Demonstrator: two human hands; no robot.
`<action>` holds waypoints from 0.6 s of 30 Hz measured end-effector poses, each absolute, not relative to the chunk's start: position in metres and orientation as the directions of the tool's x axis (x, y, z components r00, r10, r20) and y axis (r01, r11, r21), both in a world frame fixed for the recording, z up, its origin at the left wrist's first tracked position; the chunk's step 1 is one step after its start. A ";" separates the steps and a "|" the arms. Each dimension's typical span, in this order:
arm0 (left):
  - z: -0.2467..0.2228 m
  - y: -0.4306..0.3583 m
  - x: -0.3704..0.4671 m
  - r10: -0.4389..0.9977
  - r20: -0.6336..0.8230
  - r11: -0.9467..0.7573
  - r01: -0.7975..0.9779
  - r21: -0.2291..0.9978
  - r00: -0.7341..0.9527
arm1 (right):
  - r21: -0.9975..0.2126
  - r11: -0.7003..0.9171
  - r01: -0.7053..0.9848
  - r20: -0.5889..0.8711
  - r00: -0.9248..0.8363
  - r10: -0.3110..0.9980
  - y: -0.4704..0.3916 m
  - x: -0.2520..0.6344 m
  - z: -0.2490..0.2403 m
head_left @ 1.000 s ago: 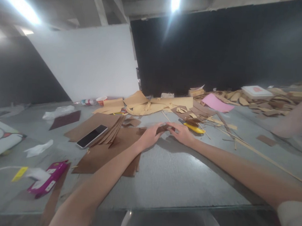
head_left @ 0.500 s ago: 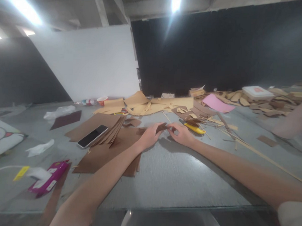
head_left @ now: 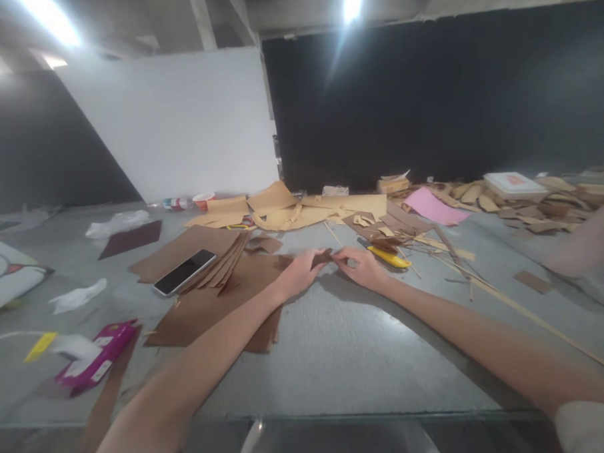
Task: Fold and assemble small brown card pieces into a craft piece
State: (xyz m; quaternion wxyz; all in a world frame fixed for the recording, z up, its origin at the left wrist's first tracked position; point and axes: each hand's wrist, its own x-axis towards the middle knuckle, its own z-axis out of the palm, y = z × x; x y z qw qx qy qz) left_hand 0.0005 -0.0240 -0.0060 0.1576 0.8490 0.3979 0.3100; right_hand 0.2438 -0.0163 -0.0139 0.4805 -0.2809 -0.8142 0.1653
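Observation:
Between the fingers of my left hand (head_left: 301, 272) is a small brown piece (head_left: 322, 257), held above the grey table (head_left: 337, 348). My right hand (head_left: 361, 266) meets it from the right, thumb and forefinger pinched together at the piece's right end. What those right fingertips grip is too small to make out. Brown sheets (head_left: 218, 316) lie beneath and left of my left wrist. Just beyond my right hand rests a yellow cutter (head_left: 391, 258), beside brown scraps (head_left: 381, 243).
A phone (head_left: 184, 273) lies on brown sheets at the left, with a purple power strip (head_left: 96, 358) nearer. Tan sheets (head_left: 323, 211) and a pink sheet (head_left: 435, 207) lie at the back. A long thin strip (head_left: 533, 315) crosses the right side.
The brown piece has tilted slightly lower between my hands. My right fingers have drawn closer together and a little nearer to my left hand.

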 end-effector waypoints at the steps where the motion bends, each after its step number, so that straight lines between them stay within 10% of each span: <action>1: -0.006 -0.024 0.001 0.768 0.404 -0.640 0.583 0.500 0.497 | -0.539 0.786 0.303 0.692 -0.373 0.618 -0.017 0.243 -0.013; 18: -0.008 -0.023 0.004 0.656 0.469 -0.752 0.568 0.336 0.592 | -0.629 0.695 0.348 0.617 -0.321 0.719 -0.021 0.234 -0.010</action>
